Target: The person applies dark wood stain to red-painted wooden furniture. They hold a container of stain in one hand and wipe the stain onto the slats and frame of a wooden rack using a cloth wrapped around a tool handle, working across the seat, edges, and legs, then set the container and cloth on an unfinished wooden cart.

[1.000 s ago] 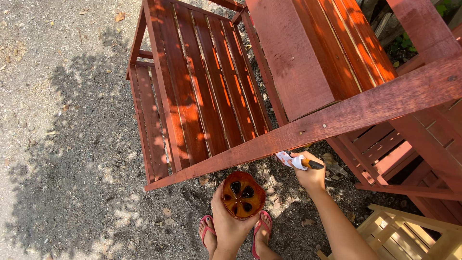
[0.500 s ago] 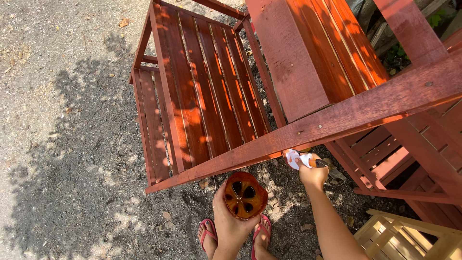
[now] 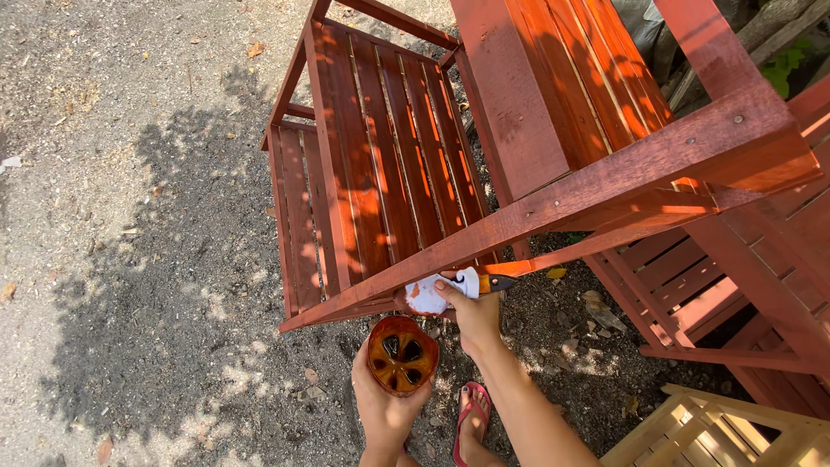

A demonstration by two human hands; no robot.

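Observation:
My left hand [image 3: 385, 406] cups a cut-off container [image 3: 402, 354] with dark reddish-brown stain pooled in its bottom. My right hand [image 3: 473, 313] grips a paint applicator [image 3: 445, 290] with a white, stain-smeared pad and an orange-and-black handle. Its pad rests against the underside of a red-stained wooden rail [image 3: 553, 207] that runs diagonally across the view. Directly behind the rail stands a slatted wooden frame [image 3: 380, 164], stained the same red-brown.
Grey gravel ground [image 3: 130, 216] with leaf shadows fills the left. More red-stained slatted pieces [image 3: 692, 277] crowd the right. An unstained pale wooden piece [image 3: 726, 432] lies at the bottom right. My foot in a pink flip-flop [image 3: 471, 415] stands on the dirt below the hands.
The view has shifted slightly. My right hand has brought the applicator pad up against the underside of the diagonal rail. The left hand keeps the container in about the same place.

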